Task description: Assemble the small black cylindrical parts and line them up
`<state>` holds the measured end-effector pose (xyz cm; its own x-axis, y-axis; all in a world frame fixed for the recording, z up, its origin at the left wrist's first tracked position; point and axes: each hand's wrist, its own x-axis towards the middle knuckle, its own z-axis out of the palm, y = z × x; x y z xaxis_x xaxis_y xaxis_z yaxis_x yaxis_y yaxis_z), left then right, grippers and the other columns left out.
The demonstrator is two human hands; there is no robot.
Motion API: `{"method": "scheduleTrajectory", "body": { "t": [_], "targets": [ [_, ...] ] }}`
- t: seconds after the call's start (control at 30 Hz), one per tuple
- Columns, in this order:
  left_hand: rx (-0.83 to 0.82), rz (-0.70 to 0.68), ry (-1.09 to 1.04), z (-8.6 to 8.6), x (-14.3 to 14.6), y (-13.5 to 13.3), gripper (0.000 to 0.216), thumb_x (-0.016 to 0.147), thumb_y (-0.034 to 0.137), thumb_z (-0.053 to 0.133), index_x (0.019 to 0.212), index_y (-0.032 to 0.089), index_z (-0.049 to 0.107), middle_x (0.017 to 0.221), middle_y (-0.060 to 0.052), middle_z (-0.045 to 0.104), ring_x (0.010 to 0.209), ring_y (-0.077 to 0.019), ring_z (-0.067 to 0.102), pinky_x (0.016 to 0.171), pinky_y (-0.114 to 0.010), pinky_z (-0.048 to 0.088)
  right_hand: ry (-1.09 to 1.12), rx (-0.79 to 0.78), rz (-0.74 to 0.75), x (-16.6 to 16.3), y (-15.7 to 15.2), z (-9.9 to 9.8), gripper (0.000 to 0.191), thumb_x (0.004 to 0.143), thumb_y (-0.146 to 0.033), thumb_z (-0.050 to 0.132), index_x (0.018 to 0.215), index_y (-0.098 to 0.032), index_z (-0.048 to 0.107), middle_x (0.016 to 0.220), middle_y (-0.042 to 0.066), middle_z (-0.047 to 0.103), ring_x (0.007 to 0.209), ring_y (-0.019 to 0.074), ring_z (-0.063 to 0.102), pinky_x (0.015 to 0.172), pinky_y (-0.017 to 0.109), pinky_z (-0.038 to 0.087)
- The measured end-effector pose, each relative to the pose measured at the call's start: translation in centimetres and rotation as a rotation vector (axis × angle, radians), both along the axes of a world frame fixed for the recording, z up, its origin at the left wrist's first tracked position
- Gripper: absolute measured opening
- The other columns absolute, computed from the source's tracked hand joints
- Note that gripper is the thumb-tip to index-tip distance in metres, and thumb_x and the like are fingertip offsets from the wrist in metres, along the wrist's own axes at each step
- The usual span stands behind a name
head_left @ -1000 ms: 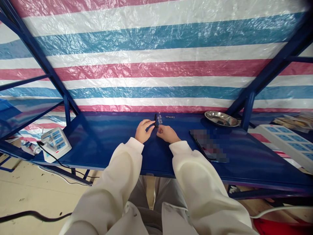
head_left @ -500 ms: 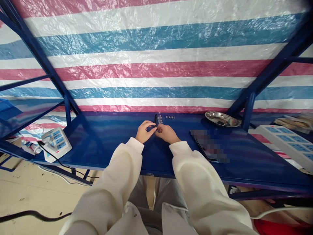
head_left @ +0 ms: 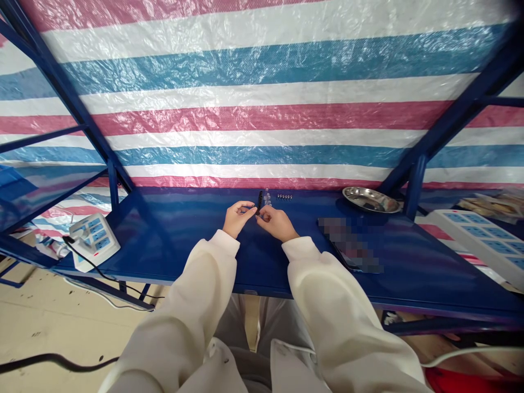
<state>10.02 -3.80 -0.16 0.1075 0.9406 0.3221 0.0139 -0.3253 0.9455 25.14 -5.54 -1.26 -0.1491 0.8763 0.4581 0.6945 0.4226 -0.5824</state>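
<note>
My left hand [head_left: 238, 218] has its thumb and forefinger drawn together beside the near end of a row of small black pieces [head_left: 260, 198]. What those fingertips hold, if anything, is too small to name. Close on the other side, my right hand [head_left: 278, 222] has its fingers curled in a pinch, its fingertips near the same row. Just right of the black row lie several small clear pieces [head_left: 267, 196], partly behind my right fingers. A short line of small shiny metal pieces [head_left: 284, 197] lies farther right, touched by neither hand.
On the blue table [head_left: 180, 234] a shallow metal dish [head_left: 370, 200] stands at the back right, with a dark thing inside. A blurred-out phone-like slab [head_left: 347, 245] lies right of my arm. Power strips [head_left: 96, 240] sit at both sides, and a striped sheet [head_left: 262, 117] hangs behind.
Both hands have shifted slightly left along the near end of the black row. More of the black pieces now shows between them.
</note>
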Motion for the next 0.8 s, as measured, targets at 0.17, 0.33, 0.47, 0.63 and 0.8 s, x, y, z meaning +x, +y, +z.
{"method": "scheduleTrajectory", "body": {
  "t": [0.17,0.33,0.47,0.63,0.8],
  "targets": [
    [-0.054,-0.047,-0.055,-0.8,0.1,0.5,0.030,0.061,0.037,0.073,0.077,0.014,0.063,0.077,-0.003,0.064,0.062,-0.0090,0.056,0.060,-0.024,0.046,-0.001,-0.006,-0.014,-0.3,-0.3,0.3,0.016,0.077,-0.036,0.048,0.074,-0.021,0.053,0.052,-0.005,0.045,0.048,0.0100,0.043,0.053,0.022,0.032],
    [-0.076,-0.093,0.024,-1.1,0.1,0.6,0.033,0.058,0.041,0.074,0.071,0.013,0.064,0.069,-0.002,0.064,0.059,-0.0097,0.055,0.058,-0.024,0.046,-0.014,-0.015,-0.043,-0.3,-0.3,0.2,0.017,0.078,-0.035,0.048,0.078,-0.021,0.057,0.053,-0.004,0.048,0.050,0.0106,0.045,0.054,0.021,0.033],
    [-0.086,-0.097,0.060,-0.9,0.0,0.5,0.032,0.060,0.043,0.073,0.069,0.013,0.064,0.066,-0.002,0.063,0.057,-0.0102,0.055,0.057,-0.024,0.045,-0.020,0.000,-0.052,-0.3,-0.2,0.1,0.018,0.078,-0.033,0.048,0.082,-0.020,0.059,0.054,-0.004,0.048,0.051,0.0105,0.045,0.055,0.021,0.034],
    [-0.011,-0.036,0.127,-1.0,-0.2,0.5,0.029,0.064,0.041,0.070,0.070,0.013,0.065,0.068,-0.002,0.064,0.057,-0.0100,0.054,0.057,-0.024,0.044,-0.022,-0.020,-0.002,-0.4,-0.4,0.3,0.023,0.078,-0.032,0.050,0.091,-0.018,0.062,0.058,-0.002,0.054,0.052,0.0106,0.048,0.055,0.021,0.036],
    [0.141,0.141,0.382,-0.3,-1.2,1.3,0.015,0.069,0.030,0.065,0.069,0.015,0.064,0.072,-0.003,0.066,0.061,-0.0115,0.056,0.062,-0.025,0.045,-0.028,-0.031,0.022,-0.5,-0.6,0.6,0.032,0.078,-0.028,0.049,0.106,-0.018,0.063,0.063,-0.001,0.058,0.056,0.0116,0.052,0.059,0.022,0.040]
  ]
}}
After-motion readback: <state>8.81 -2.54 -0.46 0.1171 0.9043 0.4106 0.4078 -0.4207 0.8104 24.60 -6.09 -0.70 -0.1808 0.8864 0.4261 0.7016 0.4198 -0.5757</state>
